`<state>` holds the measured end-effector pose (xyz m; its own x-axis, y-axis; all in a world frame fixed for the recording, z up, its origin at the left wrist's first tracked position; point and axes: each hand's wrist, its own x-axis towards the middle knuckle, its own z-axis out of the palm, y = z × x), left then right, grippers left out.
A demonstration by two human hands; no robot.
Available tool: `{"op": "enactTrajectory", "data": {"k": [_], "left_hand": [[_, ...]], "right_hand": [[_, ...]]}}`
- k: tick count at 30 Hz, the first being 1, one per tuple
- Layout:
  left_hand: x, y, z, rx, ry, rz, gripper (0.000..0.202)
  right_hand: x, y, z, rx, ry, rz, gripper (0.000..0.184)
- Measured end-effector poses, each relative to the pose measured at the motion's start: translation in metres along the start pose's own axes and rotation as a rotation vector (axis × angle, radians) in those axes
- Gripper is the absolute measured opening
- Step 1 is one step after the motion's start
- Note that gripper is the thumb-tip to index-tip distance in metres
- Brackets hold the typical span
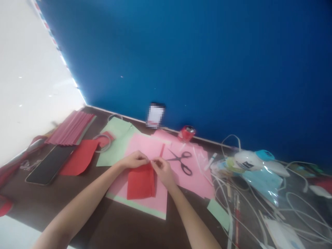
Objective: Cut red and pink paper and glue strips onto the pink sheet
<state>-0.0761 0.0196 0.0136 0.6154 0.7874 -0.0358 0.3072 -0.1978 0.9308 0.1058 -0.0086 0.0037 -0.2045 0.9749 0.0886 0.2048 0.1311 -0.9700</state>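
The left hand and right hand pinch, in fingertip grip, the top edge of a flat, folded red-paper rectangle on a smooth pink paper sheet.

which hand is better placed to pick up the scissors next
Probably the right hand: the scissors lie close beside it on pink paper, handles pointing rightward. The left hand, also at the red paper's top edge, is farther away.

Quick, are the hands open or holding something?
Left hand: closed on the red paper, near its top.
Right hand: fingers bent at the paper's top; grip unclear.
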Motion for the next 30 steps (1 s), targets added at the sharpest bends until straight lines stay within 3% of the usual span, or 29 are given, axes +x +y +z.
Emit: {"op": "enactTrajectory", "data": {"k": [18, 30], "left_hand": [[0.0004, 0.0047, 0.0032, -0.011, 0.047, -0.017, 0.024], [-0.0003, 0.0024, 0.0013, -0.039, 0.034, -0.035, 0.022]], "right_hand": [[-0.0034, 0.0043, 0.0025, -0.071, 0.029, -0.047, 0.016], [-0.0027, 0.0082, 0.0021, 0.012, 0.018, 0.014, 0.016]]}}
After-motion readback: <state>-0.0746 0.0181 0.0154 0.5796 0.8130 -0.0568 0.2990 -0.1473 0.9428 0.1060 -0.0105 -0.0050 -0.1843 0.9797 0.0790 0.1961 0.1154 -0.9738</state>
